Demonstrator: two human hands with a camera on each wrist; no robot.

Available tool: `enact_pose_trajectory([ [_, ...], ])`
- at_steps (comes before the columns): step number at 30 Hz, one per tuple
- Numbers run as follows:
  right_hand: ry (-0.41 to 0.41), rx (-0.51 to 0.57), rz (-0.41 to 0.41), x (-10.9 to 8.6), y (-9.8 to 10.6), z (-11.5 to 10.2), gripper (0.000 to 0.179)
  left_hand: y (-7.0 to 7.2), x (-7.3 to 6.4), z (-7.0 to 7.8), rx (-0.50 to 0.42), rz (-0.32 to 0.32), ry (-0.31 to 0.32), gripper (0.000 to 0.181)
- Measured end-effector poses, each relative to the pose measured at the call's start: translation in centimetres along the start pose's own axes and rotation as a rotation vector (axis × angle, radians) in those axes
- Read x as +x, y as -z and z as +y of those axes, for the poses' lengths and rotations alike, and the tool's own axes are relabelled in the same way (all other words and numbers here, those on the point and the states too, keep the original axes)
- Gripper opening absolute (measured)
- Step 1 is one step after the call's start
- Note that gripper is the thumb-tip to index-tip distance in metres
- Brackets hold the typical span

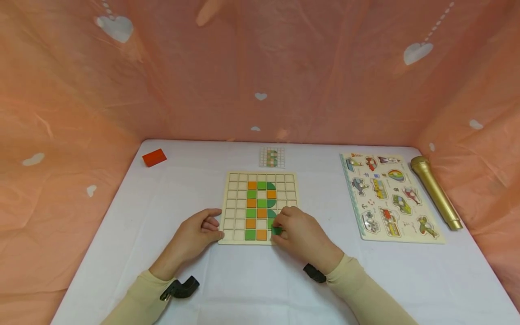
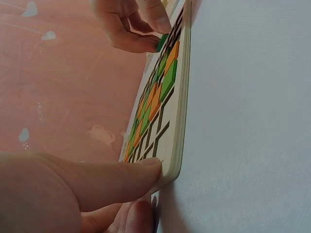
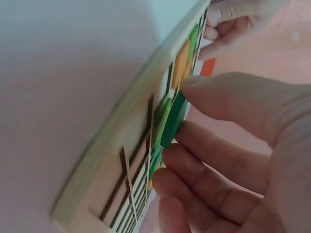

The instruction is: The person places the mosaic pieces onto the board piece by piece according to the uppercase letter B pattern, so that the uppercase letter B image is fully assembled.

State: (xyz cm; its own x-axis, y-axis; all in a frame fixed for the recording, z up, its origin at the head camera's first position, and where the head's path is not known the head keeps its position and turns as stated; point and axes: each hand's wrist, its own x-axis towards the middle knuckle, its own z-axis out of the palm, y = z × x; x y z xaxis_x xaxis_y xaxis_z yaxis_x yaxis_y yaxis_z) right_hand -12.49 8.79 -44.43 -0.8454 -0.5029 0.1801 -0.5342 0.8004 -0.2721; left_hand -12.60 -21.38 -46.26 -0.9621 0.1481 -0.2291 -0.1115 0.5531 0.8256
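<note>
A square wooden grid board (image 1: 239, 224) lies on the table, with orange and green tiles set in its middle columns. My left hand (image 1: 195, 234) is at its left edge; the thumb (image 2: 131, 177) rests on the near corner, the index fingertip touches the side, and the other fingers are bent in. Over the board's lower right part, my right hand (image 1: 302, 232) pinches a dark green tile (image 3: 173, 119) between thumb and fingertips. That tile (image 1: 277, 230) is tilted on edge, with a curved side showing. The cells under the right hand are partly hidden.
Behind the board lies a small pattern card (image 1: 272, 157). A red block (image 1: 154, 158) sits at the back left. To the right are a picture puzzle board (image 1: 390, 198) and a gold microphone-shaped rod (image 1: 436, 194). Pink cloth (image 1: 260, 67) hangs around the white table.
</note>
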Motion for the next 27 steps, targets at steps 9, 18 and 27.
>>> enact_pose_trajectory([
  [9,0.023,0.002,0.009,-0.14,-0.73,-0.41,0.014,-0.10,-0.03,0.06,0.014,0.005,0.006,0.059],
  [18,0.005,0.006,-0.010,-0.24,-0.51,-0.17,0.014,-0.17,-0.02,0.04,0.013,0.001,0.012,0.059],
  [27,-0.042,0.032,-0.046,-0.12,0.03,-0.07,0.010,-0.02,-0.07,0.31,0.027,0.002,0.001,0.059],
])
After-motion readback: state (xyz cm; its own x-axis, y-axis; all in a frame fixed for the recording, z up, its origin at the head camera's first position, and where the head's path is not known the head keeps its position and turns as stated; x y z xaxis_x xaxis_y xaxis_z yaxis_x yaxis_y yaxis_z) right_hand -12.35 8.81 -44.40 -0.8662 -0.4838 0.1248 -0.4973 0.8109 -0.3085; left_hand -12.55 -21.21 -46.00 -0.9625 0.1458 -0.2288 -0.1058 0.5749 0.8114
